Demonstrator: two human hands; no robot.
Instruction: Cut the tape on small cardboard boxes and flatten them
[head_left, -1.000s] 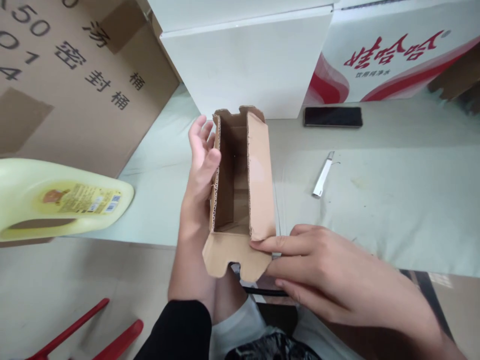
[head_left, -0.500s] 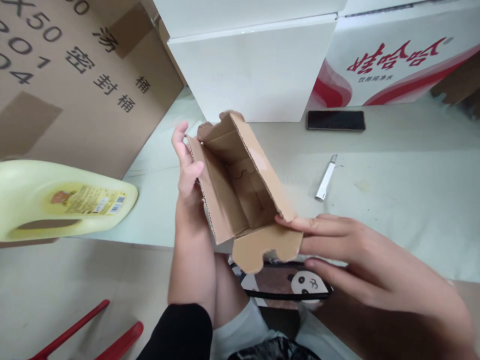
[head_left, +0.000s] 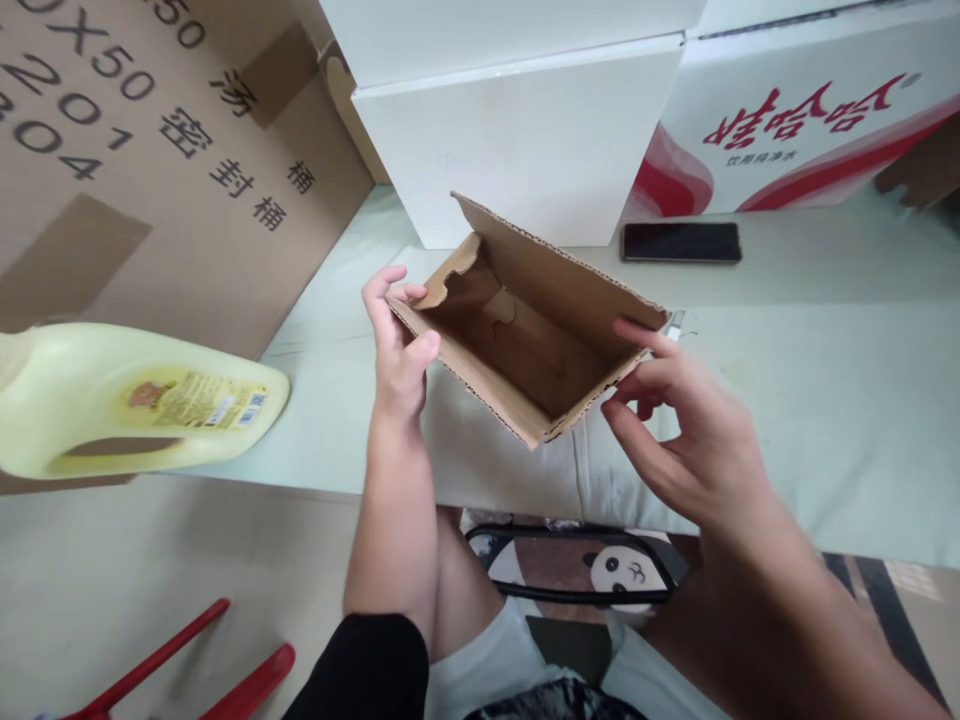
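A small open cardboard box (head_left: 551,275) is held tilted over the cloth-covered table, its opening towards me. No contents show inside, only a curved line on the inner wall. My left hand (head_left: 401,350) grips the left end, thumb over the near edge and fingers on the outer side and small end flap. At the right end, my right hand (head_left: 697,430) pinches the wall, with the index finger inside and the other fingers outside. Behind that corner, the tip of a white cutter-like tool (head_left: 677,323) peeks out, mostly hidden.
A black phone (head_left: 681,242) lies in front of the white-and-red carton (head_left: 810,150). White boxes (head_left: 510,150) stand at the back. To the left are a large printed carton (head_left: 187,230) and a pale yellow jug (head_left: 135,400). Red bars (head_left: 247,685) show at lower left; a panda-print item (head_left: 570,570) is below the table edge.
The box has turned and its right end has risen away from me. Its notched right flap no longer hangs outward. My right hand has moved up with that end and now pinches its wall.
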